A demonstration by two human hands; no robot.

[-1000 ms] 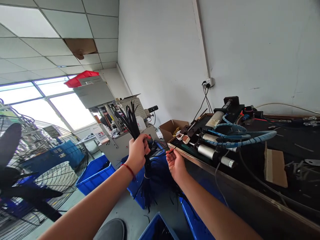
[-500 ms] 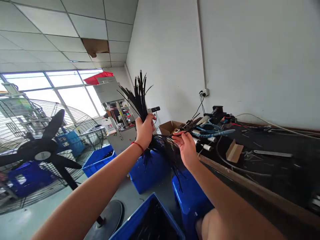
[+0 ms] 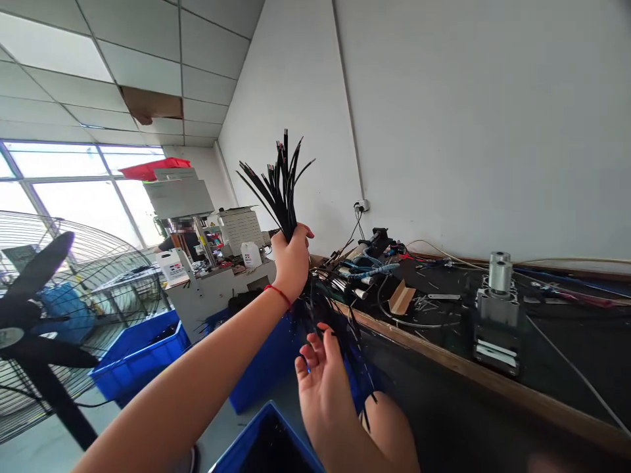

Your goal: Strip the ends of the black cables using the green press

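Note:
My left hand is wrapped round a bundle of black cables, raised in front of me. Above the fist the cut ends fan out, some tipped with red or bare metal. The long tails of the bundle hang beneath the hand and trail to the right. Lower down, my right hand is turned palm up close to these tails, its fingers loosely curled and apart, with nothing visible in it. Whether its fingertips touch a cable is unclear.
A workbench runs along the wall on the right, bearing tools, a cardboard piece and a metal fixture. Blue bins stand on the floor. A caged fan is at left; a person sits behind a machine.
My right hand has left the cables near the left fist, dropping lower with fingers opened. My left hand keeps its hold. The view has swung right, showing the metal fixture.

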